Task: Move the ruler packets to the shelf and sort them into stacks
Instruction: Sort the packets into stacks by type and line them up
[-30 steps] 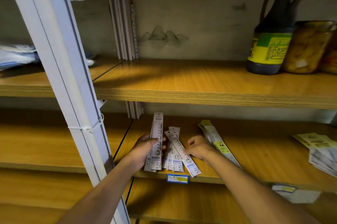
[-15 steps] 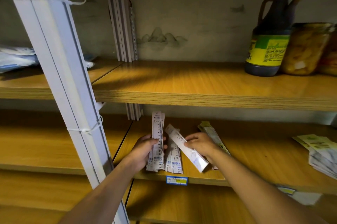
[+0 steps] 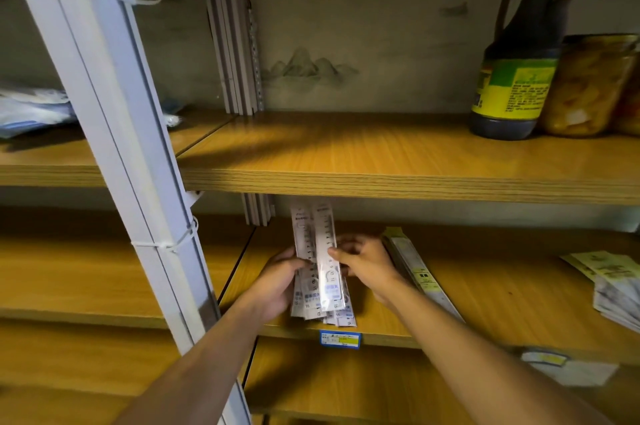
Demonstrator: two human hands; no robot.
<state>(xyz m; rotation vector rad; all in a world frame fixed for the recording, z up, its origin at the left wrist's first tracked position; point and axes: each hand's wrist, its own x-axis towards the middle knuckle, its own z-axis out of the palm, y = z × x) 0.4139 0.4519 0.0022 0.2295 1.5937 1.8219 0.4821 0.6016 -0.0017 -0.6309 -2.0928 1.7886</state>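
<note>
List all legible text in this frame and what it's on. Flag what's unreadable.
"8", "9", "10": scale on the top ruler packet, pinched by the right hand.
"15": bottom corner of the ruler packets held by the left hand, and again on the lowest ruler packet in the stack.
Blue print on the packets: blurred.
Shelf price tag: too small.
Dark sauce jug label: blurred.
Yellow-green packets: unreadable.

We are in a small shop or its stockroom. Wooden shelves (image 3: 398, 165) on white metal uprights (image 3: 114, 134) carry goods in kinds: a dark sauce jug (image 3: 516, 78) and jar of preserves (image 3: 588, 85) far right, ruler packets (image 3: 318, 272) below, and a blue price label (image 3: 340, 339) on the near shelf edge.
</note>
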